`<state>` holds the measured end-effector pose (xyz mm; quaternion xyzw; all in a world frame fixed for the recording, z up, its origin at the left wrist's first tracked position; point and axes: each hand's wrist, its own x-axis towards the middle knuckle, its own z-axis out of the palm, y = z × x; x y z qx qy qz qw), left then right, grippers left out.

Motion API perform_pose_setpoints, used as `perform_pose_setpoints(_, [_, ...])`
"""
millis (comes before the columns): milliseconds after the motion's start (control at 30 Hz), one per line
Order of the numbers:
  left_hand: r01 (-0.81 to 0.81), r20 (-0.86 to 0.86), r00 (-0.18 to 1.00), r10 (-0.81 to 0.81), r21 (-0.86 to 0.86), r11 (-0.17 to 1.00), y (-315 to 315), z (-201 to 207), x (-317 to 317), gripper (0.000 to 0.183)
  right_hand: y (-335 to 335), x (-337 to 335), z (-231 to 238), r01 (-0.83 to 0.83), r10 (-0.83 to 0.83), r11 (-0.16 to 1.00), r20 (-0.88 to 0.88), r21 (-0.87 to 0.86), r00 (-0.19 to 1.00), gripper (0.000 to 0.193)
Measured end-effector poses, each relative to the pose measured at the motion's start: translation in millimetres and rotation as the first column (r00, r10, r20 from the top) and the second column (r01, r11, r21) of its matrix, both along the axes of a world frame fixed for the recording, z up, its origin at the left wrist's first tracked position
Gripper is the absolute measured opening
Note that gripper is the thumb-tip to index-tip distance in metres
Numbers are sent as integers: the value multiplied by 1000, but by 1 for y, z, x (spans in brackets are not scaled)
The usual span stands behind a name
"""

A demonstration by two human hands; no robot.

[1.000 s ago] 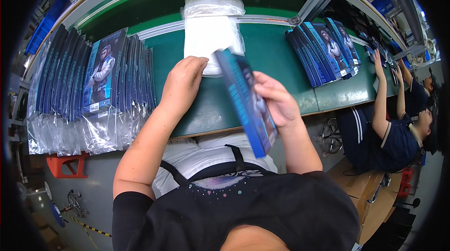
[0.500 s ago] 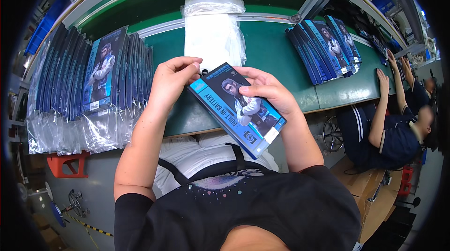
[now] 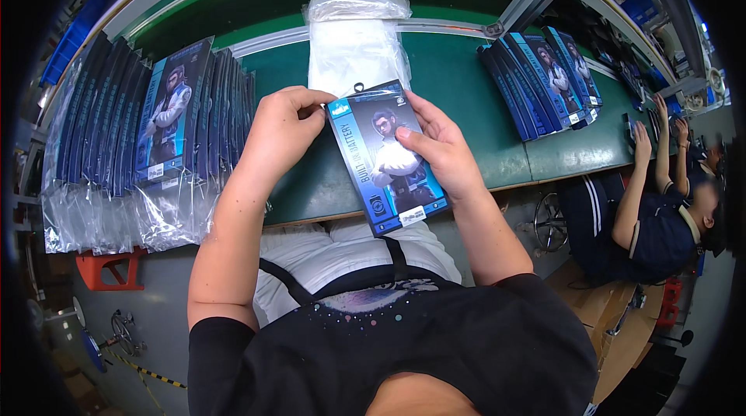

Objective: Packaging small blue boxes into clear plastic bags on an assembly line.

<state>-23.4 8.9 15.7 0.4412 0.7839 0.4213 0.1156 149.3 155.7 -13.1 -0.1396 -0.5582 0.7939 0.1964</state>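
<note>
Gripping the blue box (image 3: 385, 163) at frame centre, my right hand (image 3: 443, 152), I judge, steadies it while my left hand (image 3: 284, 128), fingers curled, sits at its upper-left corner, hold unclear; the next move calls for firm support.

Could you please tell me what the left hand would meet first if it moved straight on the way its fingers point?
The left hand would probably meet the upper-left corner of the blue-and-black box held in the right hand; whether they touch is unclear.
</note>
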Motion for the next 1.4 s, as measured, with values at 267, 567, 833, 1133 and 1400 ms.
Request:
perform_pose_setpoints(267, [99, -249, 967, -61, 142, 985, -13, 2, 29, 31, -7, -2, 2, 148, -151, 988, 87, 38, 985, 36])
perform_pose_setpoints(567, [-371, 917, 288, -275, 372, 851, -10, -12, 51, 40, -29, 4, 3, 9, -9, 1000, 114, 1, 993, 21])
perform_pose_setpoints(833, [-497, 912, 289, -292, 404, 768, -11, 5, 27, 33, -24, 22, 44, -314, 242, 869, 225, 382, 944, 108])
perform_pose_setpoints(1133, [301, 781, 227, -582, 512, 804, -14, 20, 96, 31, -29, 39, 65, 694, -385, 570, -603, 441, 699, 18])
perform_pose_setpoints(1400, [-201, 814, -177, -553, 520, 830, -16, -10, 100, 41, -56, 30, 60, 121, 139, 500, -218, 858, 966, 29])
